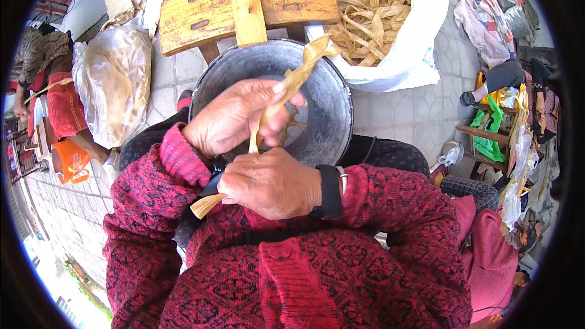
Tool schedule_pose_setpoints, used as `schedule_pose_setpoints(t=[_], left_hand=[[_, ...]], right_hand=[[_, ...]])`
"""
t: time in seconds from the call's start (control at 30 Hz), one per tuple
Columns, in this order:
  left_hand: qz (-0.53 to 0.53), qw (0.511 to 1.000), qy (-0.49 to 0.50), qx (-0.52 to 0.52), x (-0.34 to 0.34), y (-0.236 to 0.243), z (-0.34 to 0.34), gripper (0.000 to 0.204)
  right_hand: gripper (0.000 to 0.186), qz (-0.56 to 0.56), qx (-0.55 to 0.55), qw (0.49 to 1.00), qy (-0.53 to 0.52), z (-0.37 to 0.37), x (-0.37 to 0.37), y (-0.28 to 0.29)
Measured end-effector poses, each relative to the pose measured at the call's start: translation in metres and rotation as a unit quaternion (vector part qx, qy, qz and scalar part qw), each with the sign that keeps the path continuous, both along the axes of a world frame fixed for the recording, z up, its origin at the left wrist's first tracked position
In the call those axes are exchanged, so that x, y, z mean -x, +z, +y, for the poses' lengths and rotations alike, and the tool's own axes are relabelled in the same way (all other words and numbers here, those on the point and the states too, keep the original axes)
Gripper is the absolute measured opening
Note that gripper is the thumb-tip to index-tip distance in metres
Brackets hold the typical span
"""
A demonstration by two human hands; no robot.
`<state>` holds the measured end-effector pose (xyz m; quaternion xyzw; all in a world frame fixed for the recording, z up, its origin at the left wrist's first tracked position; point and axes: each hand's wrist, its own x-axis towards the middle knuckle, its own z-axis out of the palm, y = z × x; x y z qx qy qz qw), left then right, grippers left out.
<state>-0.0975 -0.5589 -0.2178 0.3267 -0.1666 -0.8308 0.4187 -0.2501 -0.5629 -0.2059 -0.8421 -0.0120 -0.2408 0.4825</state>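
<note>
A long, dry, tan leaf strip (297, 77) runs slantwise through both hands, above a dark metal basin (334, 113) at my lap. My left hand (234, 119) pinches the strip between thumb and fingers along its middle, and the far end sticks up past the basin's rim. Closer to my body, my right hand (271, 184) is closed in a fist around the lower part. The strip's short near end pokes out to the left of that fist. A few tan scraps lie in the basin, partly hidden behind my left hand.
Beyond the basin stands a yellow wooden bench (198, 17) with an upright wooden board (247, 3). At its right, a white sack (420, 24) holds many coiled tan strips (375, 24). A clear plastic bag (116, 79) stands at left. Other people sit at both sides.
</note>
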Motion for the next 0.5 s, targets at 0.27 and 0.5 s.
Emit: schedule_pose_setpoints(t=[0.27, 0.5], left_hand=[[-0.333, 0.924, 0.053, 0.18, -0.016, 0.012, 0.005, 0.021], [-0.701, 0.46, 0.195, 0.51, -0.008, 0.029, -0.006, 0.015]], right_hand=[[0.022, -0.017, -0.111, 0.943, -0.313, -0.078, -0.015, -0.013], [0.027, 0.101, -0.226, 0.963, -0.104, -0.11, -0.011, -0.011]])
